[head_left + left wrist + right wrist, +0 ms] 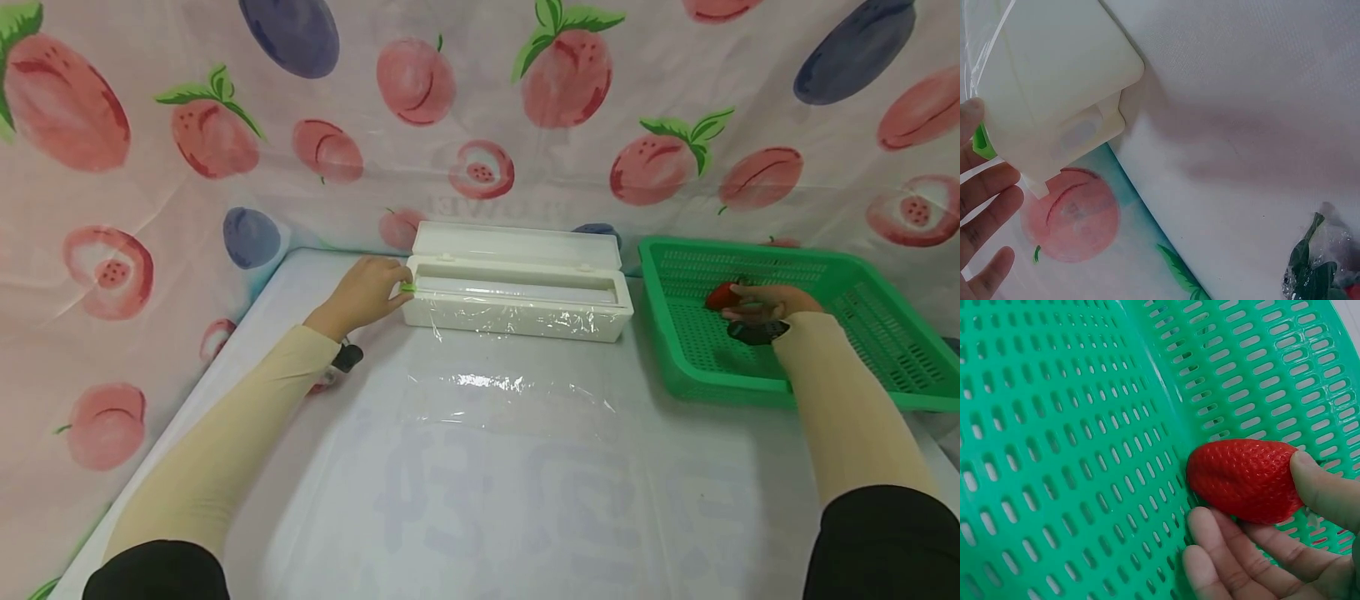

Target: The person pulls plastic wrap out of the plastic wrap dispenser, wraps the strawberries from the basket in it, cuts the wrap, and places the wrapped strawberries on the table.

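Observation:
A red strawberry (1244,481) lies between the thumb and fingers of my right hand (1266,556), inside the green basket (705,392). My left hand (363,292) is at the left end of a white cling film box (517,321). Its thumb and forefinger pinch a small green tab (984,142) at the box's edge, while the other fingers spread apart beside the box. The box lid (517,242) stands raised at the back, and a white roll (517,289) shows inside. Clear cling film (510,392) hangs over the front and lies on the table.
A film-wrapped strawberry with green leaves (1316,269) sits on the white table (487,517), partly hidden behind the left wrist in the head view. A fruit-patterned cloth (300,200) covers the wall behind and the left side.

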Tool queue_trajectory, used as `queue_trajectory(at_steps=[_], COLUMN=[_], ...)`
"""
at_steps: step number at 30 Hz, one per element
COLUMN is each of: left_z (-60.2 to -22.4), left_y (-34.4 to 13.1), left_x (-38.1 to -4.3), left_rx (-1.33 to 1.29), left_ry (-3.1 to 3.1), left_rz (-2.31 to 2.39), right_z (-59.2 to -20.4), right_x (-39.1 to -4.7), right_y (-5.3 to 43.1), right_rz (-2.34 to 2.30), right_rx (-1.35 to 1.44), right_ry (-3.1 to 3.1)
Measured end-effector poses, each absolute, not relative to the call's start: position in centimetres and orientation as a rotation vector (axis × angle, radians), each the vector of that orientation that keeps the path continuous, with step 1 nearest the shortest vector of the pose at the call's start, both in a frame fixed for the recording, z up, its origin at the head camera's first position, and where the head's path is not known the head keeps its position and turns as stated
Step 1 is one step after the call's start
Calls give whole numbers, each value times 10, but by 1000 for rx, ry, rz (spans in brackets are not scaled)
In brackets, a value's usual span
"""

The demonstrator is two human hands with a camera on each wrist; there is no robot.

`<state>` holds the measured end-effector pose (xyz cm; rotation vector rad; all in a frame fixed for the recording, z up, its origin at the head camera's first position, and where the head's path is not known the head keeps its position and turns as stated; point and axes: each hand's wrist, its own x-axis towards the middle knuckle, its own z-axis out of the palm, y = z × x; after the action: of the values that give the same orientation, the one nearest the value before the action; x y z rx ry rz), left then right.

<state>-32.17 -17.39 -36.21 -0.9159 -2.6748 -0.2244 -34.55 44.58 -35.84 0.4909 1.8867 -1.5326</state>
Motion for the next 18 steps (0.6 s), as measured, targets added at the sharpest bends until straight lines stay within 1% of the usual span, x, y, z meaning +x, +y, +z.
queue_trajectory(at_steps=[7,14,18], left_z=[-362,-361,-361], left_y=[-174,-173,-173], left_x=[-321,-320,-319], left_rx=[-914,-907,-906], left_ry=[-2681,-2690,-2691], left_rz=[-225,-228,-227], right_z=[-358,-357,-354], right_x=[-346,-347,-349], right_y=[442,441,441], right_rz=[-1525,-1700,-1706], right_rx=[500,575,585], right_ry=[1967,1795,1774])
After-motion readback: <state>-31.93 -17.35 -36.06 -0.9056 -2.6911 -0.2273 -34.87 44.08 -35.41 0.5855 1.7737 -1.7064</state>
